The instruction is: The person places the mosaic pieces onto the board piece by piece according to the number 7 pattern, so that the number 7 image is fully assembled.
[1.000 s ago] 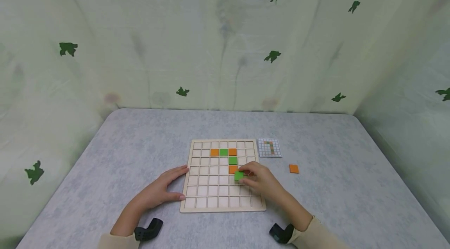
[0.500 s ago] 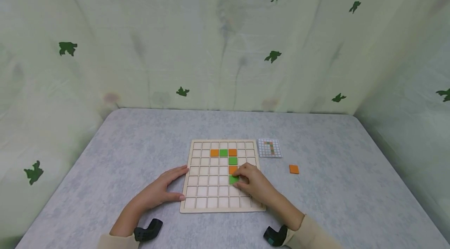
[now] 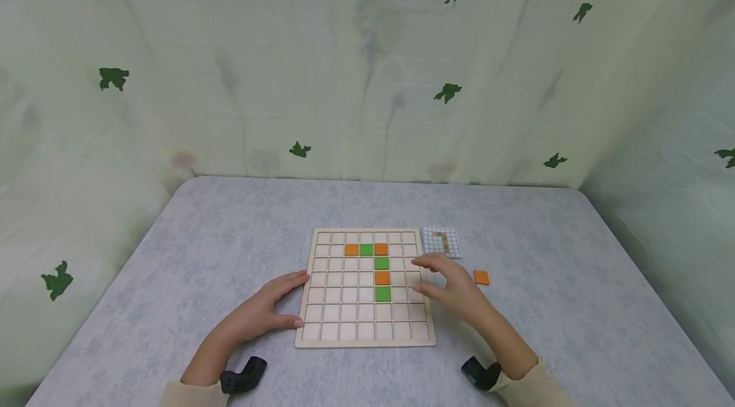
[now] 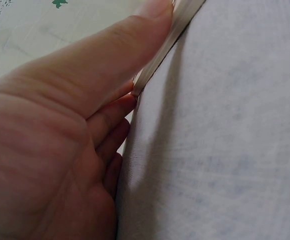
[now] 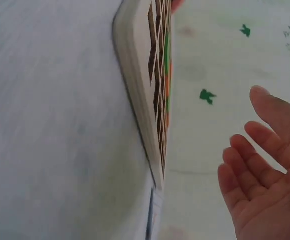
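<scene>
A pale wooden grid board point(image 3: 340, 314) lies flat on the table. My left hand point(image 3: 261, 308) touches its left edge with thumb and fingertips spread, also visible along the board's rim point(image 4: 177, 30) in the left wrist view. An orange tile point(image 3: 351, 249), a green tile point(image 3: 366, 249) and another orange tile point(image 3: 381, 249) form a row. Below the last, a column runs down to a green tile point(image 3: 383, 294) seated in its cell. Over the board's right edge hovers my right hand point(image 3: 456, 289), fingers apart and holding nothing; the right wrist view shows the bare palm point(image 5: 265, 195).
A small printed card point(image 3: 441, 242) with a coloured grid pattern lies by the board's upper right corner. One loose orange tile point(image 3: 481, 277) is on the table just right of my right hand. A curtain point(image 3: 321, 75) with leaf and bird prints hangs behind the table.
The green tile my right hand pinched went down into the cell below the orange one. My right hand let go of it and moved right. The left hand stayed put.
</scene>
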Demonstrator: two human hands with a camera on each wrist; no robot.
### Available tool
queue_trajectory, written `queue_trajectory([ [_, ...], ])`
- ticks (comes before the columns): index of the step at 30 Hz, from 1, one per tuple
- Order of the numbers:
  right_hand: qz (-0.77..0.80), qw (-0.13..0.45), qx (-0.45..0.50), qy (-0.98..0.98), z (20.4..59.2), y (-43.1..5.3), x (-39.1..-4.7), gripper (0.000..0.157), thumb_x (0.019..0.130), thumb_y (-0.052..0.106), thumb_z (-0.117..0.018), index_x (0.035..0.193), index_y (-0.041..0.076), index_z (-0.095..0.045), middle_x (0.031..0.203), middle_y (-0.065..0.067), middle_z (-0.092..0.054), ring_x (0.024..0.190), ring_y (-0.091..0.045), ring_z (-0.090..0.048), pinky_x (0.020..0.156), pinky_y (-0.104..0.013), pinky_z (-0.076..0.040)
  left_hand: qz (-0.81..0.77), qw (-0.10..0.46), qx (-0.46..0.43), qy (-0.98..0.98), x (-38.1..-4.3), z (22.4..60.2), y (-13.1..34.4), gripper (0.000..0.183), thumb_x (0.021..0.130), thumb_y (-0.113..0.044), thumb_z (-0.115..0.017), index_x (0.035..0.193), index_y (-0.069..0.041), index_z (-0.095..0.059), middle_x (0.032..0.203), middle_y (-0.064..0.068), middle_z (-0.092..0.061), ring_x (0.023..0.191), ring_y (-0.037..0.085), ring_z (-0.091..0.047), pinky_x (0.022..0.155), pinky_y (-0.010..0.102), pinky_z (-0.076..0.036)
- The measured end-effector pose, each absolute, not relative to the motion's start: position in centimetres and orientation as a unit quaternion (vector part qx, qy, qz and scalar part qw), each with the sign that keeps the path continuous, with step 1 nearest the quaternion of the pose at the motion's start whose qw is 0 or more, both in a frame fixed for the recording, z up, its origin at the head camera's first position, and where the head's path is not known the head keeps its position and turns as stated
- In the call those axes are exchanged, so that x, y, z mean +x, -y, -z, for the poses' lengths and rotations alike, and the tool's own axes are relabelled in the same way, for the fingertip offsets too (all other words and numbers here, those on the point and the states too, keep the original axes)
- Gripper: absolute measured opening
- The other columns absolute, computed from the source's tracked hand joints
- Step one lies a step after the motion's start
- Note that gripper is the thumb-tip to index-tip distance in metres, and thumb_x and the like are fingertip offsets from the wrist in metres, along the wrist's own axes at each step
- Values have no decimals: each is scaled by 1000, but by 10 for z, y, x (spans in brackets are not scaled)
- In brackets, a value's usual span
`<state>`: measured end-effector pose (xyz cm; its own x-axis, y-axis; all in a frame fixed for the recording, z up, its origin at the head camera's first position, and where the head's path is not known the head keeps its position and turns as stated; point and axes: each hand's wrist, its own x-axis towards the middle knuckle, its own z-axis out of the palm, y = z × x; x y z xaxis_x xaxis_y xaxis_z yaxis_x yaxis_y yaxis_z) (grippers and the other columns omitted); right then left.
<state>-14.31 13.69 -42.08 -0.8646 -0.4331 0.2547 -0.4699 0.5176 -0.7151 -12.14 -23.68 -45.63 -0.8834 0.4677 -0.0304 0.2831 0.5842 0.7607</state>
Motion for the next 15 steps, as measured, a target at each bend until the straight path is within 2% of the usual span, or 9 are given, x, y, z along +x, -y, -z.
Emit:
queue_trajectory([
  [5,-404,47,221,887,426,-171,-145,46,76,18,-72,118,6,-57,117,-4,-54,104,-24,-50,83,-45,-44,-402,117,209,-884,-121,456,237,83,72,-42,-71,139,-7,-35,143,13,-27,130,37,-19,98,58,-19],
  [15,-396,44,140,907,442,-222,-148,46,77,18,-71,119,4,-56,119,-11,-52,106,-30,-47,87,-49,-40,-400,112,208,-886,-122,457,237,84,72,-43,-71,139,-8,-35,143,12,-28,130,36,-19,98,57,-19],
])
